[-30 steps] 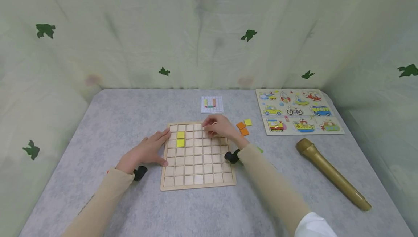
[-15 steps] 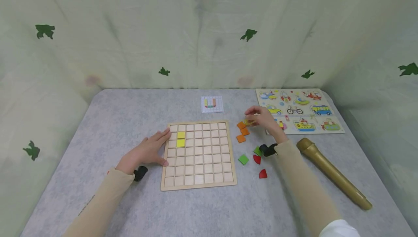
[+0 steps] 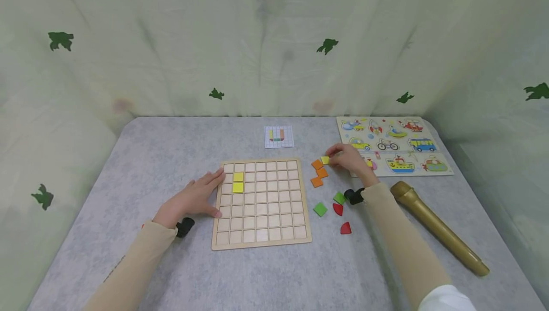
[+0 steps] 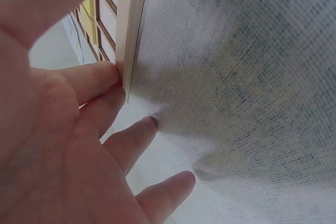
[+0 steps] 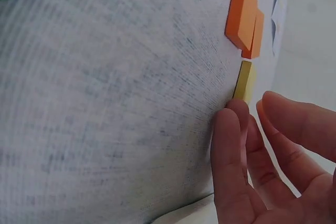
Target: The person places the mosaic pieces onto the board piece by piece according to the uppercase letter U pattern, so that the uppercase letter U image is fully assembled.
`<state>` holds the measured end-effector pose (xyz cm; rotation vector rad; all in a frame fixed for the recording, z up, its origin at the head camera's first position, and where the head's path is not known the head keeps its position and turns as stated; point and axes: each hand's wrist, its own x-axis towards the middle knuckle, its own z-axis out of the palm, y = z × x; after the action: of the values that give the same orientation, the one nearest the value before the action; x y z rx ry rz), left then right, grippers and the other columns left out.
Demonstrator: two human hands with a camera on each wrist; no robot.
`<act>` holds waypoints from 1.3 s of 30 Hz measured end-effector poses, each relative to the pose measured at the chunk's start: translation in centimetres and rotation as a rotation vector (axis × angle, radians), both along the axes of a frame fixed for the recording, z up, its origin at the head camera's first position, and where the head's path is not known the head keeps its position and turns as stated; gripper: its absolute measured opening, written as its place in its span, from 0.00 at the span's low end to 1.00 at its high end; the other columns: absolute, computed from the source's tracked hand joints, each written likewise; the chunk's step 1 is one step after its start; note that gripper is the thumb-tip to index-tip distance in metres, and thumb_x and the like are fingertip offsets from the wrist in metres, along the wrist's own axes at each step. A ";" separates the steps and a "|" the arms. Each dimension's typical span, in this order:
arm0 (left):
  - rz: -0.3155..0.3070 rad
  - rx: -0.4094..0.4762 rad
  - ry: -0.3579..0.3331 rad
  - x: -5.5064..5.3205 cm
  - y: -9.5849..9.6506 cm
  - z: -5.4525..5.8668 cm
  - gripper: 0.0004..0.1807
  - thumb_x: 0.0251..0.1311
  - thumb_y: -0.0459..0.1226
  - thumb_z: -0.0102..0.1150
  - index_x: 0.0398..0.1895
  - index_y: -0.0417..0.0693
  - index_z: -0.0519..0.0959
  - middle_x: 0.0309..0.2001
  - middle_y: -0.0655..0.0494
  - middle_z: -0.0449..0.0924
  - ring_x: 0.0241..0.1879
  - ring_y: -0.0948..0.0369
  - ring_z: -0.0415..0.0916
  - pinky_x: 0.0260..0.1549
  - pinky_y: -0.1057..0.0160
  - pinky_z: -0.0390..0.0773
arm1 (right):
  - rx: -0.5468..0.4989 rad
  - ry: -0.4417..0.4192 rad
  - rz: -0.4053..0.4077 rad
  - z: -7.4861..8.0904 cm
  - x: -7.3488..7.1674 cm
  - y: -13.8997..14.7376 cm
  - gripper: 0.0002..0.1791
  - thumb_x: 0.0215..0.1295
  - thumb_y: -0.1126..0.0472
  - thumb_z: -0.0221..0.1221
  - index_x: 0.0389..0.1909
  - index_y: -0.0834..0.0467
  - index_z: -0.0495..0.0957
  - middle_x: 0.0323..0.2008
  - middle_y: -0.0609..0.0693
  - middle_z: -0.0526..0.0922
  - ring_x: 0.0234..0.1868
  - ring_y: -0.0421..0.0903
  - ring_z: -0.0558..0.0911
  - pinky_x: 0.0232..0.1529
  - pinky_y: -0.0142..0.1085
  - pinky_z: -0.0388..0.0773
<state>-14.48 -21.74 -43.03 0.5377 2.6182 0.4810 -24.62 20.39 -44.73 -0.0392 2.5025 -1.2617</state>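
My left hand [image 3: 195, 196] lies at the left edge of the wooden grid board [image 3: 274, 243], fingers spread. In the left wrist view, fingertips [image 4: 110, 74] touch the board's side. Two yellow square tiles [image 3: 238, 177] sit one below the other in the board's second column. Right of the board, my right hand [image 3: 346, 159] is at another yellow square tile [image 3: 325, 160] lying on the table. In the right wrist view its fingertips [image 5: 239, 107] meet the near end of that yellow tile [image 5: 243, 80]; the thumb stands apart from it.
Orange square tiles [image 3: 317, 182] lie beside the board, with green tiles [image 3: 320, 209] and red quarter-round tiles [image 3: 345, 228] nearer me. A pattern card [image 3: 279, 137] is behind the board. At right are a vehicle puzzle board [image 3: 386, 158] and a gold microphone [image 3: 437, 225].
My right hand moved from the board's upper right over to the yellow tile, then shifted slightly beside it, so the tile shows more. My left hand has stayed put.
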 end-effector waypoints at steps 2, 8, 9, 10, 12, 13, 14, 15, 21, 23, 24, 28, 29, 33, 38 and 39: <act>0.001 0.000 -0.002 0.0 0.0 -0.1 0.58 0.47 0.47 0.73 0.75 0.36 0.48 0.75 0.41 0.40 0.71 0.38 0.40 0.61 0.31 0.43 | 0.016 0.005 0.012 -0.1 0.0 -0.2 0.12 0.63 0.70 0.56 0.48 0.67 0.77 0.44 0.60 0.76 0.36 0.52 0.76 0.38 0.35 0.77; 0.000 0.003 -0.004 -0.1 -0.1 -0.1 0.58 0.47 0.47 0.73 0.75 0.36 0.48 0.75 0.41 0.40 0.71 0.38 0.40 0.61 0.31 0.43 | 0.077 0.044 0.038 0.0 0.1 -0.6 0.12 0.61 0.72 0.57 0.46 0.66 0.79 0.40 0.58 0.74 0.35 0.50 0.75 0.34 0.33 0.75; -0.002 0.004 -0.004 -0.1 -0.1 -0.1 0.58 0.47 0.47 0.73 0.75 0.36 0.48 0.75 0.41 0.40 0.71 0.38 0.40 0.61 0.30 0.43 | 0.081 0.044 0.037 0.0 0.1 -0.7 0.12 0.61 0.72 0.57 0.46 0.66 0.79 0.40 0.58 0.74 0.35 0.50 0.74 0.33 0.33 0.75; -0.004 0.005 -0.003 -0.1 -0.1 -0.1 0.58 0.47 0.47 0.73 0.75 0.36 0.48 0.75 0.41 0.40 0.71 0.38 0.40 0.61 0.30 0.43 | 0.082 0.043 0.032 0.0 0.1 -0.8 0.11 0.61 0.72 0.57 0.45 0.66 0.78 0.39 0.58 0.74 0.35 0.51 0.74 0.33 0.33 0.75; -0.007 0.006 -0.003 -0.1 -0.1 -0.1 0.58 0.47 0.47 0.73 0.75 0.36 0.48 0.75 0.41 0.40 0.71 0.38 0.40 0.61 0.30 0.43 | 0.083 0.038 0.027 0.0 0.2 -0.9 0.11 0.61 0.72 0.57 0.45 0.65 0.77 0.39 0.58 0.73 0.36 0.51 0.74 0.33 0.33 0.75; -0.008 0.006 -0.004 -0.1 -0.1 -0.1 0.58 0.47 0.47 0.73 0.75 0.36 0.48 0.75 0.41 0.40 0.71 0.38 0.40 0.61 0.30 0.43 | 0.082 0.032 0.023 0.0 0.2 -0.9 0.11 0.61 0.72 0.57 0.44 0.65 0.77 0.40 0.58 0.73 0.36 0.51 0.74 0.33 0.33 0.75; -0.007 0.007 -0.005 -0.1 -0.1 -0.1 0.58 0.47 0.47 0.73 0.75 0.36 0.48 0.75 0.41 0.40 0.71 0.38 0.39 0.61 0.30 0.42 | 0.079 0.028 0.020 0.0 0.2 -1.0 0.10 0.61 0.72 0.57 0.44 0.64 0.76 0.40 0.57 0.73 0.37 0.52 0.73 0.33 0.34 0.74; -0.007 0.009 -0.004 0.0 -0.1 -0.1 0.58 0.47 0.47 0.73 0.75 0.36 0.48 0.75 0.41 0.40 0.71 0.38 0.40 0.61 0.30 0.43 | 0.077 0.026 0.017 -0.1 0.2 -1.0 0.10 0.61 0.72 0.56 0.44 0.64 0.75 0.40 0.57 0.73 0.37 0.52 0.73 0.33 0.34 0.74; -0.005 0.014 -0.003 0.0 0.1 0.1 0.57 0.47 0.48 0.73 0.74 0.36 0.49 0.75 0.40 0.41 0.71 0.37 0.40 0.61 0.30 0.43 | 0.069 0.028 0.014 0.0 0.0 -0.8 0.07 0.62 0.71 0.56 0.41 0.63 0.74 0.39 0.58 0.72 0.35 0.51 0.74 0.32 0.34 0.75; -0.002 0.013 -0.005 0.0 0.1 0.1 0.57 0.47 0.48 0.73 0.74 0.36 0.49 0.75 0.40 0.41 0.71 0.38 0.40 0.61 0.30 0.43 | 0.069 0.036 0.020 0.1 0.1 -0.7 0.06 0.64 0.70 0.56 0.41 0.64 0.74 0.39 0.58 0.73 0.34 0.51 0.75 0.33 0.35 0.76; -0.002 0.013 -0.005 0.0 0.1 0.1 0.57 0.48 0.48 0.72 0.74 0.36 0.49 0.75 0.40 0.41 0.71 0.38 0.40 0.61 0.30 0.43 | 0.069 0.041 0.022 0.2 0.1 -0.7 0.06 0.64 0.70 0.56 0.41 0.64 0.74 0.38 0.58 0.73 0.34 0.51 0.75 0.33 0.35 0.76; -0.003 0.014 -0.001 0.0 0.0 0.1 0.57 0.47 0.48 0.73 0.74 0.35 0.49 0.75 0.40 0.41 0.71 0.37 0.40 0.61 0.30 0.43 | 0.035 0.052 0.026 0.8 0.2 -0.6 0.06 0.66 0.68 0.56 0.42 0.65 0.75 0.38 0.59 0.74 0.35 0.52 0.77 0.36 0.38 0.78; -0.003 0.014 -0.001 0.1 0.0 0.1 0.57 0.47 0.48 0.73 0.74 0.35 0.49 0.75 0.40 0.41 0.71 0.37 0.40 0.60 0.30 0.43 | 0.016 0.048 0.026 0.9 0.3 -0.6 0.06 0.66 0.68 0.56 0.42 0.66 0.75 0.38 0.59 0.75 0.35 0.53 0.77 0.37 0.39 0.79; -0.003 0.012 -0.001 0.1 0.0 0.2 0.57 0.47 0.47 0.73 0.74 0.35 0.49 0.75 0.40 0.41 0.71 0.37 0.40 0.60 0.30 0.43 | -0.068 0.032 0.055 1.5 0.6 -1.4 0.07 0.67 0.68 0.56 0.42 0.67 0.74 0.37 0.59 0.76 0.34 0.53 0.78 0.37 0.40 0.81; -0.004 0.011 0.000 0.1 0.1 0.3 0.57 0.48 0.47 0.73 0.74 0.35 0.49 0.75 0.40 0.41 0.71 0.37 0.40 0.61 0.30 0.44 | -0.140 0.009 0.102 1.8 1.4 -3.6 0.06 0.66 0.67 0.57 0.40 0.66 0.75 0.34 0.58 0.77 0.31 0.51 0.78 0.35 0.38 0.80; -0.006 0.012 0.002 0.1 0.1 0.3 0.57 0.48 0.47 0.73 0.74 0.35 0.49 0.75 0.40 0.41 0.71 0.37 0.41 0.60 0.30 0.44 | -0.146 0.011 0.118 1.9 1.6 -4.1 0.06 0.66 0.68 0.57 0.40 0.67 0.75 0.34 0.58 0.78 0.31 0.51 0.79 0.35 0.38 0.80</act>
<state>-14.36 -21.67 -42.77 0.5499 2.6166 0.4943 -23.05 16.30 -42.80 -0.2261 2.3744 -1.3956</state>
